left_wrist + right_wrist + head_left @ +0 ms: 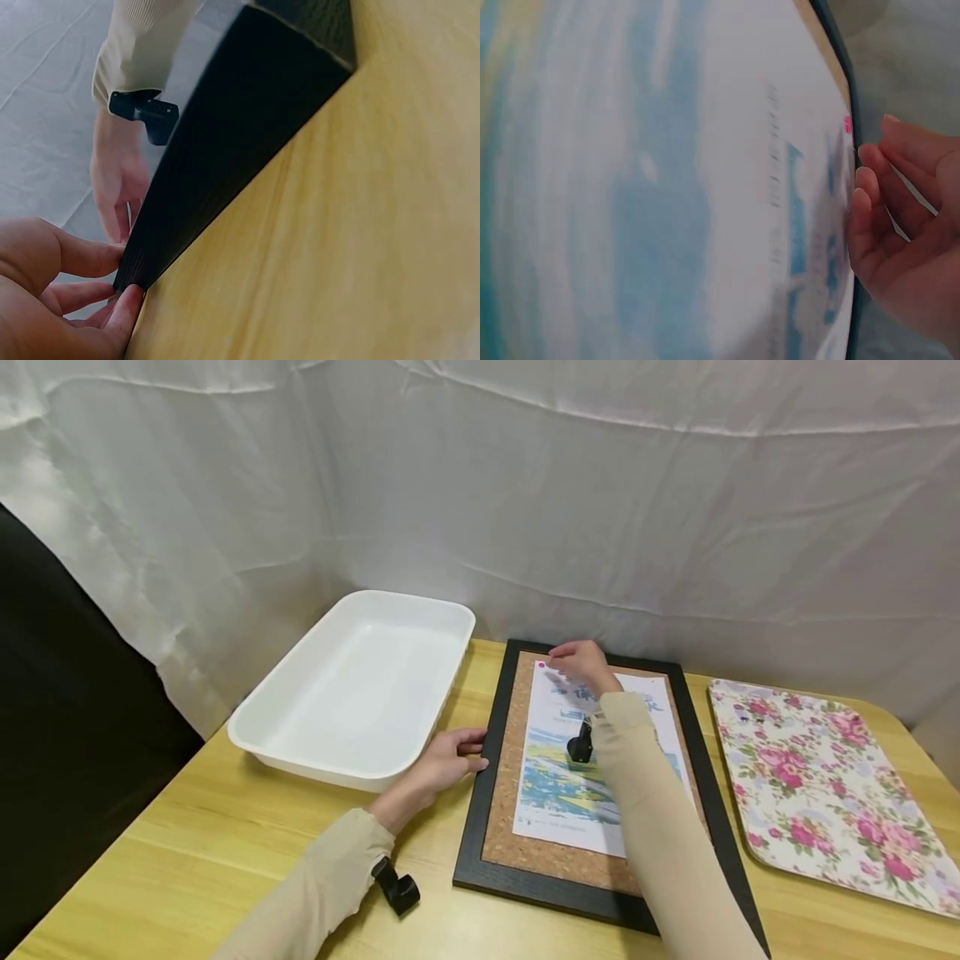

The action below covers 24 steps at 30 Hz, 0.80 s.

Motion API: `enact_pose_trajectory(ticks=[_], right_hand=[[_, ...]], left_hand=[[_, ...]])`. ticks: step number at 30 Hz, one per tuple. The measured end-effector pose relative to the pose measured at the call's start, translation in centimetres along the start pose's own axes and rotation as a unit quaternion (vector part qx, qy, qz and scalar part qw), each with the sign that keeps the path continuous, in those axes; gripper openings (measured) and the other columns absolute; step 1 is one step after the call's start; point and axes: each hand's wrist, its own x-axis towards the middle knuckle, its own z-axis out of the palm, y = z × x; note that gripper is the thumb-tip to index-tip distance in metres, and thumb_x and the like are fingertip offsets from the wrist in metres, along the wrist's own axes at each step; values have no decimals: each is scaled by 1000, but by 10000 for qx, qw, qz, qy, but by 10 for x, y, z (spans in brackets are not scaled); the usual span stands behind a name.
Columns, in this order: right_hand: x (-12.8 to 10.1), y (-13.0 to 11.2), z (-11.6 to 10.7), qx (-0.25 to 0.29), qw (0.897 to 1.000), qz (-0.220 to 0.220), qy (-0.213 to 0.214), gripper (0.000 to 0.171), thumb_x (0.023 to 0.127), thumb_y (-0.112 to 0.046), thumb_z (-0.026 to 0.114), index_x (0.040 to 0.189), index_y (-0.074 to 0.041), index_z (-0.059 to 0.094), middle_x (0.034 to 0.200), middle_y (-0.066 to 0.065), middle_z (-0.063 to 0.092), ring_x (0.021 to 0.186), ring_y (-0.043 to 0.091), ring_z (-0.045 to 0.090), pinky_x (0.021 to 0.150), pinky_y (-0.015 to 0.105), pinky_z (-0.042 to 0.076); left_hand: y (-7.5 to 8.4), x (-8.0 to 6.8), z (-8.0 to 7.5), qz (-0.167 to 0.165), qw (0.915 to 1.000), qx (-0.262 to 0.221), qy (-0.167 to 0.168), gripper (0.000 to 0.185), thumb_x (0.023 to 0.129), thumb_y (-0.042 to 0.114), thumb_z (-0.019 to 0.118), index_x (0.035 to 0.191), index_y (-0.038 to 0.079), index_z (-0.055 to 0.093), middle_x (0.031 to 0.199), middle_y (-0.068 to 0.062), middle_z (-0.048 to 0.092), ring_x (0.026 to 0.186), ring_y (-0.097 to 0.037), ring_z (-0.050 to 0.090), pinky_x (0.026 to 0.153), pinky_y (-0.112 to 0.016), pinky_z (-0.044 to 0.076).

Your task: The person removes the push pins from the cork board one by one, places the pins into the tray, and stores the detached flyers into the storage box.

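Note:
A black-framed cork board (504,827) lies on the table, bearing a white poster (570,835) printed in blue and yellow. Against the frame's left side rest the fingertips of my left hand (442,762); in the left wrist view they touch its black side edge (202,150). My right hand (585,664) is over the poster's top left part, fingers loosely bent and nothing visible between them. Close to its fingertips, a small pink pin (542,665) sits at the poster's corner. The right wrist view shows this pink pin (848,124) just beyond the right hand (907,217).
A deep white tray (262,752) stands left of the board, close to my left forearm. To the right lies a flat floral tray (810,785). Behind the wooden table (187,852) hangs a grey curtain (570,510). A black camera mount (397,889) is on my left wrist.

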Motion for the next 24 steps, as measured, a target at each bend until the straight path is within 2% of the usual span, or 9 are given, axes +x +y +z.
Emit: enact_pose_trajectory(ticks=[4,9,17,24], right_hand=[[0,3,7,-65,9999,62,-51,30,94,-15,64,121,-2,65,124,15,61,112,28,54,98,41,43],[2,5,11,109,9998,-117,-115,33,91,-7,66,123,-1,63,121,17,63,113,28,55,99,41,41],[0,2,13,274,9993,272,0,31,91,-4,65,123,-2,64,120,15,63,110,27,54,97,41,43],[0,4,11,275,9994,215,39,31,91,-3,64,122,-1,63,119,16,62,106,26,54,93,39,45]], left_hand=[[-1,-1,1,-12,10000,22,-24,51,91,-5,61,140,-3,47,129,-17,56,120,-31,52,94,-38,48],[0,-1,-2,-2,10000,14,39,52,90,-5,62,140,-4,47,125,-18,58,119,-32,53,93,-37,49],[-1,-2,0,-11,10000,50,14,51,91,-4,62,140,-3,47,128,-18,57,120,-31,52,93,-37,49],[1,-3,3,34,10000,55,-9,51,91,-4,62,140,-3,48,128,-18,57,119,-32,53,92,-37,49]])
